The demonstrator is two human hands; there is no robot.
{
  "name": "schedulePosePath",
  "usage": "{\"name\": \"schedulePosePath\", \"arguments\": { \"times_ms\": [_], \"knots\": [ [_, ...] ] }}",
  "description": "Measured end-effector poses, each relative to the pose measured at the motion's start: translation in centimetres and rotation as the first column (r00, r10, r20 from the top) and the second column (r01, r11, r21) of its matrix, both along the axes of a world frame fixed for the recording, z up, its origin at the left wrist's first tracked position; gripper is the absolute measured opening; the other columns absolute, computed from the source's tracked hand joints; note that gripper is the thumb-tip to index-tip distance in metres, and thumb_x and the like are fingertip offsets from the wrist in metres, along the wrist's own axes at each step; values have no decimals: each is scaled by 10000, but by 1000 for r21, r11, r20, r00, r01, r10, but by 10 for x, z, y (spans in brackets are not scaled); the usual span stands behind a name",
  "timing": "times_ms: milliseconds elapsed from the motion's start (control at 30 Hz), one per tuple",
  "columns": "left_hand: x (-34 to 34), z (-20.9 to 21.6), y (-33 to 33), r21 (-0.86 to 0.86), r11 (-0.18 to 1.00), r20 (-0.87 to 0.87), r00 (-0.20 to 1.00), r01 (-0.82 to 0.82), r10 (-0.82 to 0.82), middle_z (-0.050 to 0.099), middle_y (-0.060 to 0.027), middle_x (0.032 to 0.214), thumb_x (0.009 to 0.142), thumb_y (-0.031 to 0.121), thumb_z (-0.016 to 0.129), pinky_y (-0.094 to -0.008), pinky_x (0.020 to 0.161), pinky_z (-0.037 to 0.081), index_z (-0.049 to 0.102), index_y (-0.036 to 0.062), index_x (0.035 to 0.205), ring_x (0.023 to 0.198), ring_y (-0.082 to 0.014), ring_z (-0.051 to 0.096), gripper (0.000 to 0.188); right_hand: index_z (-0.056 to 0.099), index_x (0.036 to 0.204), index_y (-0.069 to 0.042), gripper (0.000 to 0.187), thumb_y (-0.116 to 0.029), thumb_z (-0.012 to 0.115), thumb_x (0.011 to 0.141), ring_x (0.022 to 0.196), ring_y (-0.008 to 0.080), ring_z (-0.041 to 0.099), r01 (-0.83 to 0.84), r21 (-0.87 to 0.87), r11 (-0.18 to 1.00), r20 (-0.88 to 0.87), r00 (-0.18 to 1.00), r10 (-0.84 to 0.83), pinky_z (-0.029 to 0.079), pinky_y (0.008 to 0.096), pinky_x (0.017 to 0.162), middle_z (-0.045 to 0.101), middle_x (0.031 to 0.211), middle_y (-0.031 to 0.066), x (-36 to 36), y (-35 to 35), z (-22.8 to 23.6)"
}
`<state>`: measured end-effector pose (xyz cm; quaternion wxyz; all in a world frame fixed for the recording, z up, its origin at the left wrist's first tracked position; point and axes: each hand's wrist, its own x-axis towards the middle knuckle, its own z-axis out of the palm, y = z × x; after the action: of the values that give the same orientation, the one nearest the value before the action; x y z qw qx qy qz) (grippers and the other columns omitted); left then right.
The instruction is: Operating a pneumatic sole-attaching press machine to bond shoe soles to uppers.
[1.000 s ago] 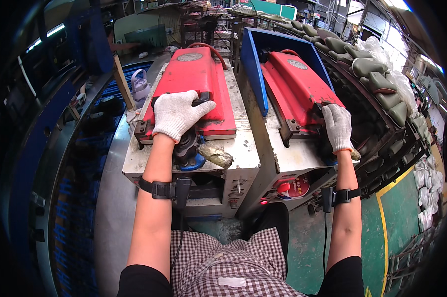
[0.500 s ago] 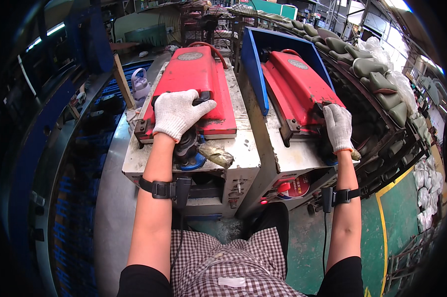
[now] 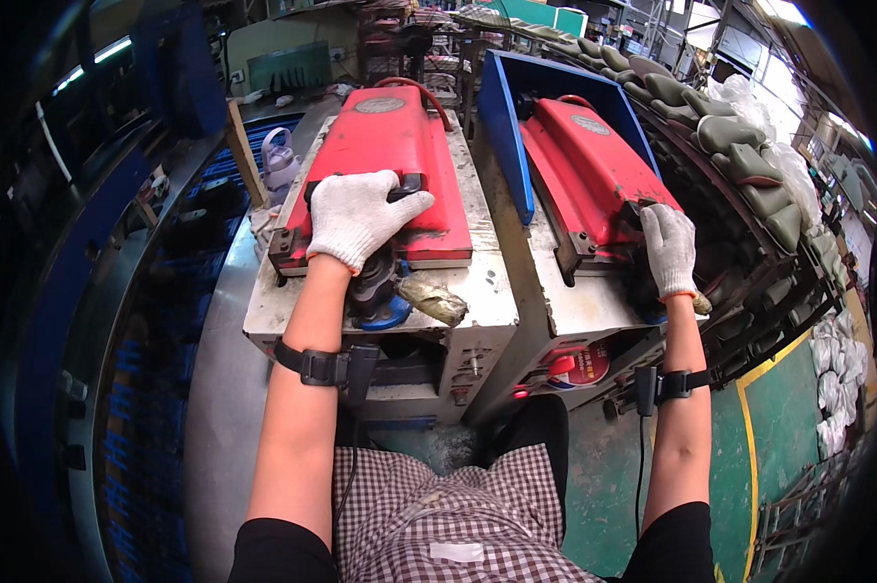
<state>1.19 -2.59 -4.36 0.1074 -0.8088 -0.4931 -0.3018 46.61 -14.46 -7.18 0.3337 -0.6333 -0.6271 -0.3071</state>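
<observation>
Two red machine covers lie side by side in front of me: the left red cover (image 3: 370, 141) on a worn white machine body (image 3: 492, 291), the right red cover (image 3: 594, 155) inside a blue guard (image 3: 504, 126). My left hand (image 3: 359, 216), in a white knit glove, is wrapped round the black handle (image 3: 411, 185) at the left cover's near end. Below it sit a dark clamp part with a blue base (image 3: 388, 313) and a tape-wrapped lever grip (image 3: 432, 300). My right hand (image 3: 668, 251), gloved too, grips the right cover's dark handle (image 3: 633, 212), mostly hidden by the fingers.
A red knob (image 3: 562, 364) sticks out of the right machine's front. Racks of olive-green padded pieces (image 3: 730, 134) line the right side. At left are a metal bench (image 3: 220, 389), a wooden post (image 3: 245, 155) and a lilac bottle (image 3: 279, 160).
The machines and both hands appear shifted slightly to the right in the view. Both hands keep their hold on the handles, and the covers look the same.
</observation>
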Motion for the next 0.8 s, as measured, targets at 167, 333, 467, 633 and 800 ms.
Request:
{"name": "schedulePosePath", "arguments": {
  "times_ms": [167,333,467,633,800],
  "knots": [
    [-2,2,2,-33,999,-29,1000,9,-10,722,-130,738,850,723,681,-449,639,549,769,138,845,729,-330,738,592,741,1044,-85,165,-229,685,985,994,352,663,-32,106,994,-144,988,47,482,460,951,713,979,125,-43,2,4],
    [-11,11,2,-193,976,-87,989,102,-120,760,-161,912,933,608,623,-458,776,562,780,123,1013,891,-353,749,516,693,1276,-80,323,-184,709,970,927,297,681,-470,88,878,-223,850,477,536,411,893,715,1143,125,-169,13,-19],
    [-24,21,4,-331,927,-84,973,177,-216,759,-187,1020,959,547,604,-461,884,556,750,128,1096,990,-381,729,464,409,1635,-140,595,-327,554,1090,813,128,638,-899,-183,399,-900,316,299,536,287,725,709,1051,52,-267,4,-32],
    [-29,26,10,-352,911,-113,956,215,-270,759,-176,1032,962,519,626,-455,879,556,749,134,1105,985,-380,728,429,221,1715,-148,732,-427,510,1104,813,89,546,-983,-157,96,-979,168,116,517,259,783,679,1074,24,-318,-33,-29],
    [-31,36,18,-618,745,7,950,251,-314,759,-164,991,961,469,622,-436,874,550,735,104,1118,944,-353,735,413,103,1702,-97,792,-376,524,1091,1146,376,694,-965,-212,158,-912,253,324,514,432,1030,662,1339,265,-360,-38,-46]
  ]
}}
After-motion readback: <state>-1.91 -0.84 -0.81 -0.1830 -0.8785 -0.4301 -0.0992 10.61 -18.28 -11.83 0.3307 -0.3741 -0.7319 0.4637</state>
